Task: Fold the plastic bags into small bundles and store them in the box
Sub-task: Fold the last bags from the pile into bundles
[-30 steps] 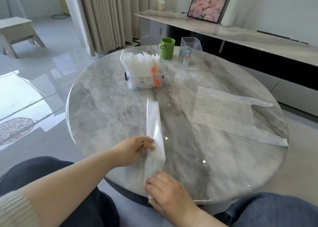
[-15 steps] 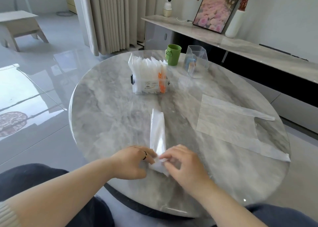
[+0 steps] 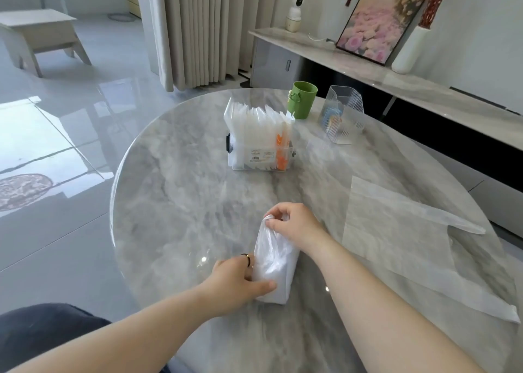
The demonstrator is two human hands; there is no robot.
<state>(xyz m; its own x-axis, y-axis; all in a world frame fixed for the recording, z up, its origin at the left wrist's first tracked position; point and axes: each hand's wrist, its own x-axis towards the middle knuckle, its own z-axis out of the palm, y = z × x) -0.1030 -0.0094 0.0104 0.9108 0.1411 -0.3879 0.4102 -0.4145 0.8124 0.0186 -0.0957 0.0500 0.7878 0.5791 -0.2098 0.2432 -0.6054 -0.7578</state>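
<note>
A folded white plastic bag (image 3: 276, 262) lies as a short thick strip near the front of the round marble table (image 3: 181, 191). My left hand (image 3: 236, 280) grips its near end, thumb across the bottom. My right hand (image 3: 293, 221) pinches the far end, which is lifted off the table. Farther back stands the clear storage box (image 3: 259, 162), packed with several upright folded white bags and an orange one. A second white bag (image 3: 402, 231) lies spread flat on the right side of the table.
A green cup (image 3: 301, 99) and a clear ribbed container (image 3: 343, 115) stand behind the box. A long marble shelf (image 3: 382, 78) with a picture, a vase and a small camera runs along the wall. My knees are at the table's near edge.
The long folded strip has been doubled over into a much shorter, thicker piece. My right hand moved from the strip's near end to its far end. My left hand shifted to the near end.
</note>
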